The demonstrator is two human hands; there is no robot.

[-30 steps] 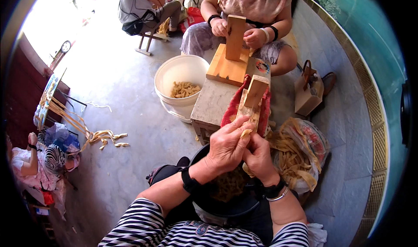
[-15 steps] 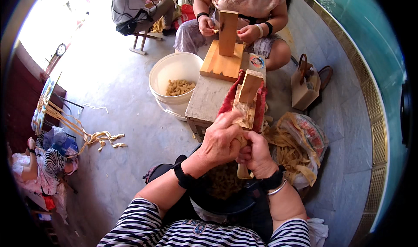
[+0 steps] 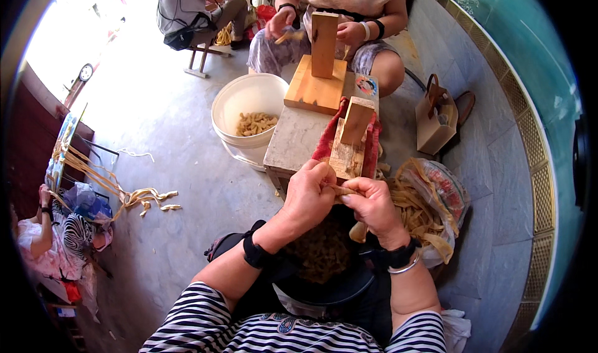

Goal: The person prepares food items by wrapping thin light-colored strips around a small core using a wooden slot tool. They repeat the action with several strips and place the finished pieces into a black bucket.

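Observation:
Between my two hands a soft tan strip (image 3: 343, 191) is stretched, its loose end hanging below my right hand. My left hand (image 3: 309, 194) pinches one side of it with closed fingers. My right hand (image 3: 377, 210) grips the other side between thumb and fingers. Just beyond my fingers lies a small wooden stand (image 3: 346, 160) with an upright block, set on a red cloth (image 3: 372, 154). Under my hands a dark tub (image 3: 339, 296) on my lap contains many small tan pieces (image 3: 316, 253). A plastic bag (image 3: 453, 194) of similar tan strips (image 3: 416, 216) stands beside my right hand.
Ahead is a low grey table (image 3: 293, 142) bearing a larger wooden stand (image 3: 316, 91). A white bucket (image 3: 227, 107) with tan pieces stands left of it. A co-worker (image 3: 355, 4) sits opposite, handling a strip. A handbag (image 3: 435, 127) rests at right; more strips (image 3: 146, 197) hang at left.
My hands have moved apart and slightly nearer the stand, exposing the strip between them and more of the tub. The co-worker's hand on the left has lifted with a tan strip.

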